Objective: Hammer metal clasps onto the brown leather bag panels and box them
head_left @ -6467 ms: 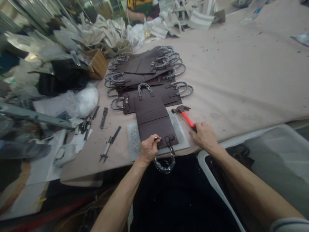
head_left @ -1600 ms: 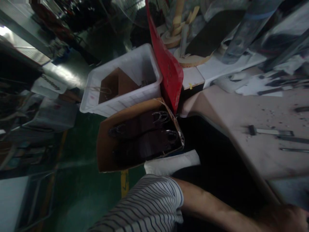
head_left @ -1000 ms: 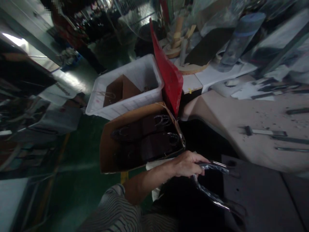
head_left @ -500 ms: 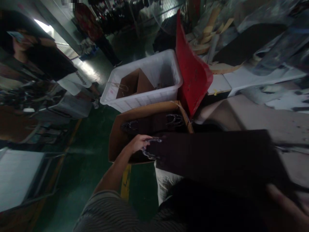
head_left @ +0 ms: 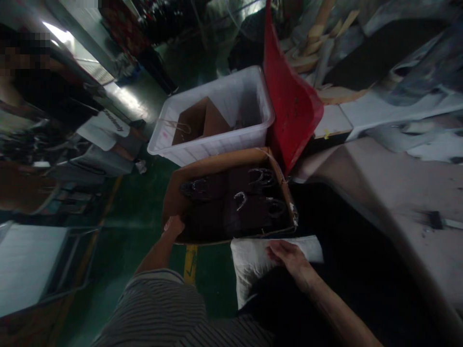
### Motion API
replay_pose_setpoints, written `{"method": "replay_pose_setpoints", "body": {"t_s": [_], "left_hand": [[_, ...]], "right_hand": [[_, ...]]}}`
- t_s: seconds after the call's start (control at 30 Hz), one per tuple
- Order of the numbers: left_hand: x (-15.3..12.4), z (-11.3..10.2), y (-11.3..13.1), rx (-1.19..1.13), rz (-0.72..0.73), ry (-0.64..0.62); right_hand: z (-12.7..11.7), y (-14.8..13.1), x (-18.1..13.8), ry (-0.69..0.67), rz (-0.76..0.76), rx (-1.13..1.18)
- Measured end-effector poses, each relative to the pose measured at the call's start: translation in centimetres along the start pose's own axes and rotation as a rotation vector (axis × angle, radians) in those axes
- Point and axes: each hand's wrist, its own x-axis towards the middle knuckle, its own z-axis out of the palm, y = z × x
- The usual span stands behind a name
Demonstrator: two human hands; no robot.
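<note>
My left hand (head_left: 174, 225) is at the near left corner of an open cardboard box (head_left: 217, 161), its fingers curled in against the dark inside. What they grip, if anything, is hidden. Dark bags (head_left: 249, 209) with looped handles lie flat in the box. Over a white cushion (head_left: 249, 258), just this side of the box, my right hand (head_left: 285, 253) hangs with fingers stretched out and holds nothing.
Behind the box stands a white plastic bin (head_left: 211, 147) with a cardboard piece (head_left: 217, 118) in it. A red sheet (head_left: 291, 106) rises beside both. At right is a pale worktable (head_left: 383, 168). Two people stand at the upper left, one wearing light shorts (head_left: 103, 130).
The long dark bag that stretched across my lap now lies in the box. My left hand has left its handle and moved left; my right hand has come in from the far right.
</note>
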Motion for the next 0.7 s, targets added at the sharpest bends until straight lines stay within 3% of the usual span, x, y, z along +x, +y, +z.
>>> {"method": "replay_pose_setpoints", "body": {"t_s": [0.1, 0.2, 0.33, 0.43, 0.53, 0.7], "left_hand": [[0.9, 3.5, 4.3, -0.02, 0.077, -0.077], [2.5, 6.1, 10.6, -0.07, 0.223, -0.104], [4.6, 8.0, 19.5, -0.126, 0.428, -0.152], [5.0, 9.2, 24.2, -0.107, 0.507, -0.22], [3.6, 10.4, 25.7, -0.054, 0.502, -0.235], [-1.3, 11.1, 22.6, 0.02, 0.483, -0.191]], "right_hand": [[-2.3, -0.5, -0.6, 0.106, -0.035, 0.02], [-4.4, -0.5, -2.0, 0.186, -0.011, 0.069], [-6.2, 0.1, -4.4, 0.28, 0.036, 0.1], [-6.6, 0.3, -5.4, 0.335, 0.046, 0.136], [-6.8, 0.5, -5.5, 0.36, 0.043, 0.153], [-7.1, 0.7, -5.1, 0.344, 0.018, 0.147]]}}
